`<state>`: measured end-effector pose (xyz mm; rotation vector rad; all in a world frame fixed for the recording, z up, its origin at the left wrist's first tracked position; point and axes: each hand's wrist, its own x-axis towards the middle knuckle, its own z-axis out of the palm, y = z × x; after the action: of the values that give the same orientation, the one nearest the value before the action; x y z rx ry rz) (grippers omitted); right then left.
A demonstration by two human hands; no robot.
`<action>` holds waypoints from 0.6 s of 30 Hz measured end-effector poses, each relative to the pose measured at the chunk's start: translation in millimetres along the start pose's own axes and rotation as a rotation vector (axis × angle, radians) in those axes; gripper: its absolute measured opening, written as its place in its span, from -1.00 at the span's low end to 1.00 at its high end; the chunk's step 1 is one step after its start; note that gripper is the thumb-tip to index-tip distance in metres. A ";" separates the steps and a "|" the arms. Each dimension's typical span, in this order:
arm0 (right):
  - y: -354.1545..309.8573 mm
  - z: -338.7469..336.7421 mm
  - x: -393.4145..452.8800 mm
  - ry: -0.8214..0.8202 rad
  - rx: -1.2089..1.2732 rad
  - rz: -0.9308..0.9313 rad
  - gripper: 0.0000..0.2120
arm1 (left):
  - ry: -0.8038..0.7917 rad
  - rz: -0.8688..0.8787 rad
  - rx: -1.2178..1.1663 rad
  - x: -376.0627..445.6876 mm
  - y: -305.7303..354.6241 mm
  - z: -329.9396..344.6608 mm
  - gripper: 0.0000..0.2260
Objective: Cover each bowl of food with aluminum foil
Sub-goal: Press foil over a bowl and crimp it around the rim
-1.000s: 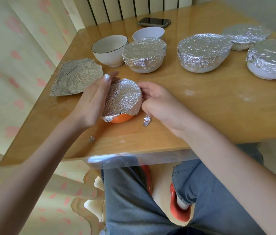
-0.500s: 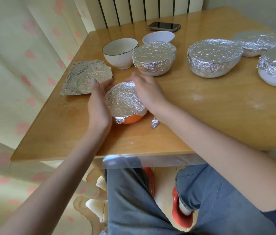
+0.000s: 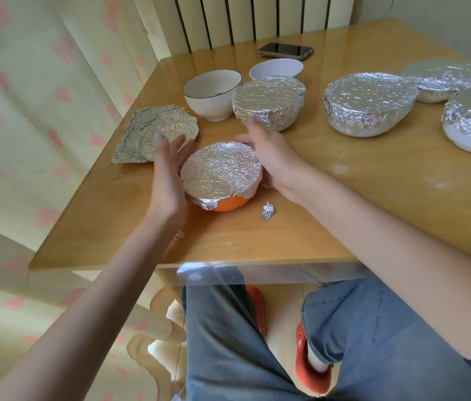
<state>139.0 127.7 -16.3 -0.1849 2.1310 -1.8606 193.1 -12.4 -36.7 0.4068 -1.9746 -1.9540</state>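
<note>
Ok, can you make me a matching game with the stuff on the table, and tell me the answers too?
Things:
1. orange bowl
2. black-rimmed white bowl
3. phone
4. loose foil sheet

Where or how:
A. lying flat near the table's left edge
B. uncovered, no foil
C. at the far edge, screen dark
D. foil-topped, between both hands

Pairs: 1-D, 2-B, 3-C, 4-A
</note>
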 end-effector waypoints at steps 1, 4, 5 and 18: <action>3.2 -7.0 -0.8 0.013 0.040 -0.002 -0.46 | 0.011 -0.018 -0.051 -2.1 2.5 -3.1 -0.42; 11.2 -22.6 -11.2 0.074 0.174 0.024 -0.51 | 0.051 -0.100 -0.219 -8.7 -2.1 -12.0 -0.40; 15.5 -24.6 -13.1 0.050 0.213 0.046 -0.52 | 0.039 -0.143 -0.291 -11.4 -5.4 -12.7 -0.39; 16.2 -23.3 -33.0 0.087 0.104 -0.073 -0.65 | -0.128 0.018 -0.180 -16.5 -7.9 -33.4 -0.41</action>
<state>164.7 161.8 -24.9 -0.1632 2.1028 -2.0502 222.1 -35.7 -45.0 0.2229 -1.8481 -2.1726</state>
